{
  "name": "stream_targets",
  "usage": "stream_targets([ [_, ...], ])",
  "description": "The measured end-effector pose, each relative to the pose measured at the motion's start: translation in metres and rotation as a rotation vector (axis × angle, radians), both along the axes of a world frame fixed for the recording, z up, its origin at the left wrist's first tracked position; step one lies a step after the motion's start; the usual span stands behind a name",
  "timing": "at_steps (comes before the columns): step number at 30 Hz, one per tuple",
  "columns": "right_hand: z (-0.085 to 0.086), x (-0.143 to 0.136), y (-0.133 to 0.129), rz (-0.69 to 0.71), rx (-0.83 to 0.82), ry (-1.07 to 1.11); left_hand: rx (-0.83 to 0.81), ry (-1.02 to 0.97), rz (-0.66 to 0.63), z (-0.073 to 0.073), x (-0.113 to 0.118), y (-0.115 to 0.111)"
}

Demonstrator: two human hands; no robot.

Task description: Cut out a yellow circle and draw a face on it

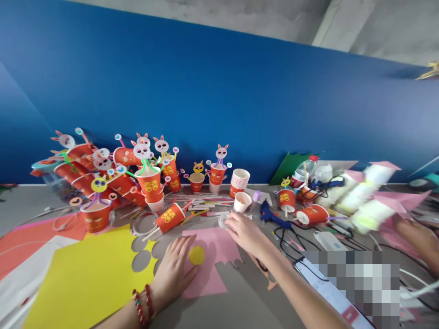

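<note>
Left hand (pixel 175 265): fingers loosely spread, nothing visibly gripped, over left edge of pink paper sheet (pixel 207 279). Yellow paper disc (pixel 196 255) lies on that sheet, just right of those fingers; yellow sheet (pixel 85 274) with round cut-outs to their left. Right hand (pixel 247 232): fingertips at clear tape roll (pixel 222 221), can't tell if grasped or only touched. White paper cup (pixel 242 202) just beyond them, blue glue gun (pixel 265 211) to their right on worktop (pixel 254 301).

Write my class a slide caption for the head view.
Left hand beside a yellow disc on pink paper; right hand at a pale ring; red cups beyond.
</note>
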State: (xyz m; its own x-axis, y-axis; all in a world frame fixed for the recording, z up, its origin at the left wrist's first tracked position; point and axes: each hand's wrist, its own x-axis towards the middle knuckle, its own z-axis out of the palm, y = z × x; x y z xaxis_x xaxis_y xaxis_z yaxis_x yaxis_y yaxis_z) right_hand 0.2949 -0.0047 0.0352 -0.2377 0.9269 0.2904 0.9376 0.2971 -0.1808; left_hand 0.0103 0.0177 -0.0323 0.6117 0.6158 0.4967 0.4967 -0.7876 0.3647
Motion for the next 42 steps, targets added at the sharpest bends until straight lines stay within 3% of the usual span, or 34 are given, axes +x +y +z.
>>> stream_targets([
  [4, -0.004, 0.015, 0.01, -0.022, -0.092, -0.044, 0.014, 0.032, -0.013, -0.002, -0.001, 0.0],
  [13, -0.007, 0.014, 0.024, -0.035, -0.138, -0.127, 0.044, 0.038, -0.048, -0.006, 0.001, 0.006],
  [22, -0.015, 0.015, 0.017, -0.08, -0.166, -0.141, -0.017, 0.097, -0.054, -0.005, 0.0, 0.005],
  [32, -0.007, 0.005, 0.012, -0.12, -0.145, -0.169, -0.02, 0.108, -0.083, -0.001, 0.001, 0.0],
  [37, 0.001, -0.021, -0.012, -0.021, -0.173, -0.047, 0.041, 0.091, -0.013, 0.019, -0.006, 0.006],
  [42, -0.003, -0.035, -0.033, 0.049, -0.273, 0.049, 0.122, 0.13, 0.238, 0.053, -0.032, 0.047],
])
